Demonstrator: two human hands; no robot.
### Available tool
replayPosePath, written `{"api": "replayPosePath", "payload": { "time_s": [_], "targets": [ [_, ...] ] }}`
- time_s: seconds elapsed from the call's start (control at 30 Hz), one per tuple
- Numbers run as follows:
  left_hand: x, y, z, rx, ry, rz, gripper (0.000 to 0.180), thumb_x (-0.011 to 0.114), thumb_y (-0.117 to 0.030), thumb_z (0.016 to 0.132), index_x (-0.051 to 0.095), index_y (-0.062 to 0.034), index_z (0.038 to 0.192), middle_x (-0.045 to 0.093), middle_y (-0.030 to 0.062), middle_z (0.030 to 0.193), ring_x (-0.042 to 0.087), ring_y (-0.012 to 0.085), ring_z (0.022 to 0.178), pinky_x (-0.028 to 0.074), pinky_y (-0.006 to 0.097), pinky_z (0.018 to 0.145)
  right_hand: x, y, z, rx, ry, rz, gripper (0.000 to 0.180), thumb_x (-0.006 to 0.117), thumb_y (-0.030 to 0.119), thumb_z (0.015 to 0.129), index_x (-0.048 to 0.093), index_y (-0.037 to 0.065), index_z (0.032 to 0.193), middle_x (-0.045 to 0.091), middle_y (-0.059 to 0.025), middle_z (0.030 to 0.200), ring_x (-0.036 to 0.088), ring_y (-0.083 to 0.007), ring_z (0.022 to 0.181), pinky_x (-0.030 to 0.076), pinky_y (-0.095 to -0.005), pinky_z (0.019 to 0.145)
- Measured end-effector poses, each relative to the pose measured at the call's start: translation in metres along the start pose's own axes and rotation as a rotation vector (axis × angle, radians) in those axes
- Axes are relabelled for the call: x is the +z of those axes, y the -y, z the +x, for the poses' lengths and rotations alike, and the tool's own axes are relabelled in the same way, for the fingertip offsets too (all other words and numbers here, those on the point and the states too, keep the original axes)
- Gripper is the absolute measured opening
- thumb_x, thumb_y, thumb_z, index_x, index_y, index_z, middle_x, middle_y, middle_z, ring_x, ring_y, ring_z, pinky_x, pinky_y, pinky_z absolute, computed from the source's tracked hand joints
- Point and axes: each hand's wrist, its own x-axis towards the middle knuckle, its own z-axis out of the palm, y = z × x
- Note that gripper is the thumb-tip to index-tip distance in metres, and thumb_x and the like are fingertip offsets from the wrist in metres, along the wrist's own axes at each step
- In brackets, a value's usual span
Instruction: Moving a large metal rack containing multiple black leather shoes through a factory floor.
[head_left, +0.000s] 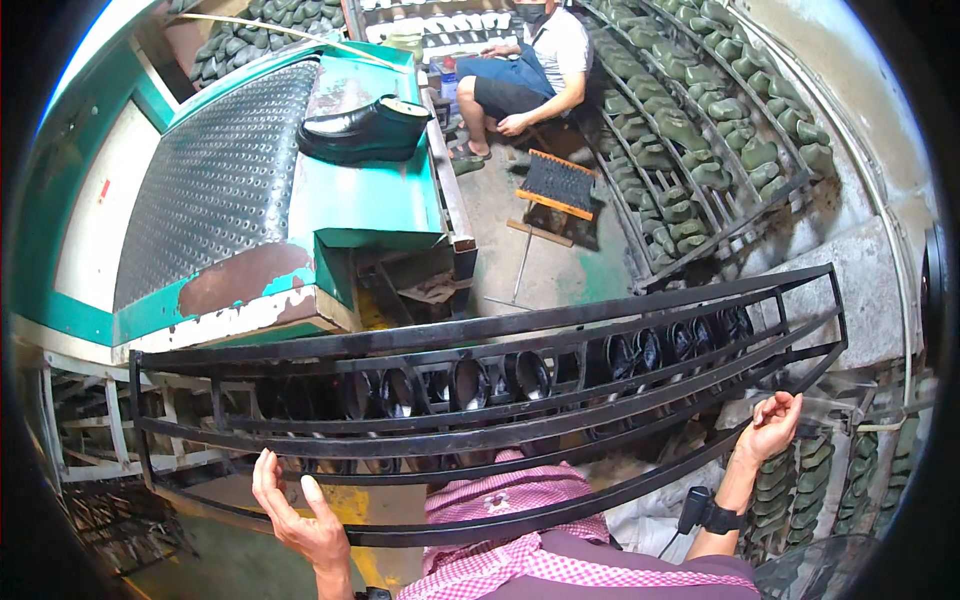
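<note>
Gripping the near rail of a long black metal rack [480,390], the left hand [295,520] has its fingers spread and curled up against the lower bar; the right hand [770,425] is closed loosely around the rack's right end, fingers bent over the bar; the rack lies level across the person's front, and a row of shiny black shoes [520,375] sits between its rails; beyond it stands a green bench [370,205] with a studded grey mat [220,180] and one black shoe [365,130] on top; a seated person [525,70] is on the concrete floor [550,260] farther back; green shoe lasts [700,130] fill slanted racks at right.
</note>
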Motion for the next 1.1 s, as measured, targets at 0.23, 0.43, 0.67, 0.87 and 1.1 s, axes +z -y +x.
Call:
{"api": "replayPosePath", "payload": {
  "time_s": [0.23, 0.43, 0.67, 0.87, 1.1],
  "targets": [
    [-0.001, -0.001, 0.001, -0.01, -0.007, -0.026, 0.037, 0.049, -0.009, 0.076, 0.044, 0.0013, 0.111, 0.045, 0.0149, 0.114, 0.047, 0.0286, 0.102, 0.039, 0.034, 0.084, 0.0, 0.0, 0.0, 0.001, 0.015, 0.014, 0.036, 0.042, 0.033, 0.087, 0.052, 0.003, 0.071, 0.039, -0.0016, 0.049, 0.032, -0.0085, 0.036, 0.022, -0.0194, 0.034],
    [-0.003, 0.0, 0.001, 0.005, 0.004, -0.016, 0.037, 0.05, -0.009, 0.075, 0.044, 0.0027, 0.11, 0.045, 0.0165, 0.113, 0.048, 0.0309, 0.1, 0.041, 0.036, 0.085, -0.003, -0.001, 0.001, -0.01, 0.039, -0.014, 0.037, 0.042, 0.034, 0.087, 0.052, 0.003, 0.069, 0.038, -0.0005, 0.048, 0.032, -0.0076, 0.038, 0.021, -0.0187, 0.036],
    [-0.005, 0.004, 0.001, 0.064, -0.014, -0.026, 0.038, 0.049, -0.008, 0.075, 0.044, 0.0014, 0.111, 0.046, 0.0145, 0.114, 0.048, 0.0283, 0.101, 0.04, 0.034, 0.085, -0.007, -0.005, 0.005, -0.02, 0.059, 0.003, 0.036, 0.042, 0.034, 0.087, 0.053, 0.003, 0.071, 0.038, -0.0002, 0.049, 0.031, -0.0073, 0.038, 0.021, -0.0191, 0.036],
    [-0.01, 0.006, 0.0, 0.185, -0.022, 0.066, 0.038, 0.047, -0.015, 0.076, 0.046, 0.003, 0.109, 0.047, 0.0161, 0.112, 0.043, 0.0317, 0.104, 0.032, 0.039, 0.091, -0.008, -0.006, 0.005, -0.033, 0.058, 0.024, 0.035, 0.045, 0.032, 0.086, 0.054, 0.003, 0.07, 0.042, -0.0014, 0.051, 0.034, -0.0075, 0.039, 0.024, -0.0189, 0.034],
    [-0.012, 0.007, -0.003, 0.264, -0.031, 0.016, 0.037, 0.043, -0.018, 0.081, 0.045, 0.0034, 0.111, 0.047, 0.017, 0.113, 0.043, 0.0323, 0.105, 0.032, 0.039, 0.091, -0.003, -0.003, 0.002, -0.055, 0.016, -0.023, 0.035, 0.046, 0.032, 0.085, 0.053, 0.001, 0.07, 0.042, -0.0013, 0.05, 0.034, -0.0076, 0.039, 0.026, -0.0192, 0.035]
  ]
}}
